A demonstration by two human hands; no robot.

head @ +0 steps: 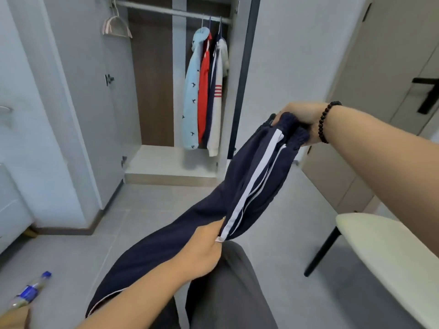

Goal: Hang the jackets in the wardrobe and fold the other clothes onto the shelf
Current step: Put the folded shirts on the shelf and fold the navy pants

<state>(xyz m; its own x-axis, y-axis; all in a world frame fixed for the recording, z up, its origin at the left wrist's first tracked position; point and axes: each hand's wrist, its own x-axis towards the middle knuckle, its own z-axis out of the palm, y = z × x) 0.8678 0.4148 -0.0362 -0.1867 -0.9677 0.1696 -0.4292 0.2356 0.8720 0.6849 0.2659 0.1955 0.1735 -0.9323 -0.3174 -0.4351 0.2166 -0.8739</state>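
I hold a pair of navy track trousers (pixel 180 236) with white side stripes in the air in front of me. My right hand (pixel 298 115), with a dark bead bracelet on the wrist, grips the elastic waistband at the upper right. My left hand (pixel 205 248) pinches the fabric lower down by the white stripe, and the legs trail down to the lower left. Ahead stands the open wardrobe (pixel 166 96), where several jackets (pixel 206 91) hang from the rail at the right: light blue, red, navy and white. The pale shelf (pixel 166 162) below them is bare.
An unused pink hanger (pixel 116 26) hangs at the rail's left end. A cream-seated bench (pixel 384 252) with black legs stands at the right. A plastic bottle with a blue cap (pixel 31 290) sits at the lower left. A door with a black handle (pixel 427 93) is at the far right.
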